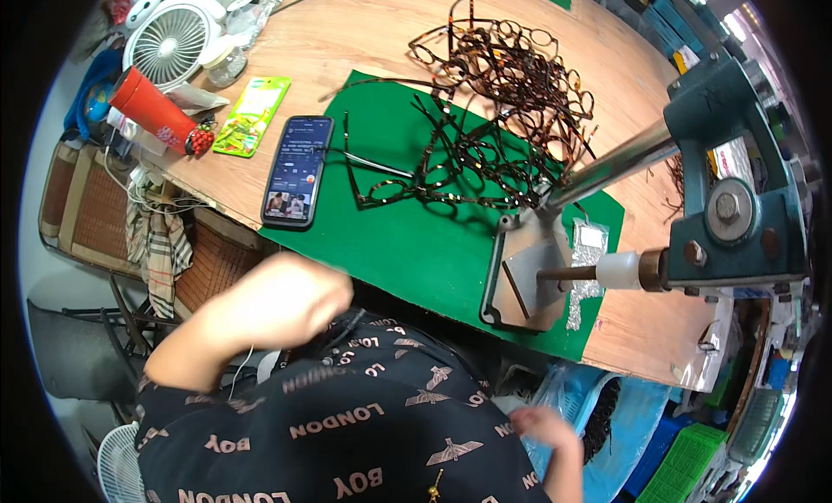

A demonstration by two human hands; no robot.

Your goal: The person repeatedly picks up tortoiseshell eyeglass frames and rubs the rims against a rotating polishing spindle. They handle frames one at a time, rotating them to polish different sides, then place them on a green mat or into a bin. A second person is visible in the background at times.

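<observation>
My left hand [312, 298] is blurred, its fingers curled, in front of my dark printed shirt near the table's front edge. Something dark and thin lies just below it; whether the hand holds it cannot be told. Low by my right side, my right hand [539, 425] is also blurred, near the shirt and a blue plastic-lined basket; its grip is unclear. Tortoiseshell eyeglass frames [513, 74] lie tangled in a heap across the wood and the green mat [403, 256]. One frame [387, 191] rests at the heap's left. A bench press [728, 178] stands on the right over its metal base [530, 275].
A smartphone [298, 171] with a lit screen lies left of the frames. Beyond are a green packet [252, 116], a red tumbler [153, 110], a glass jar [224, 61] and a white fan [170, 45]. Small silvery packets [588, 256] lie beside the press; a green basket [682, 464] stands below right.
</observation>
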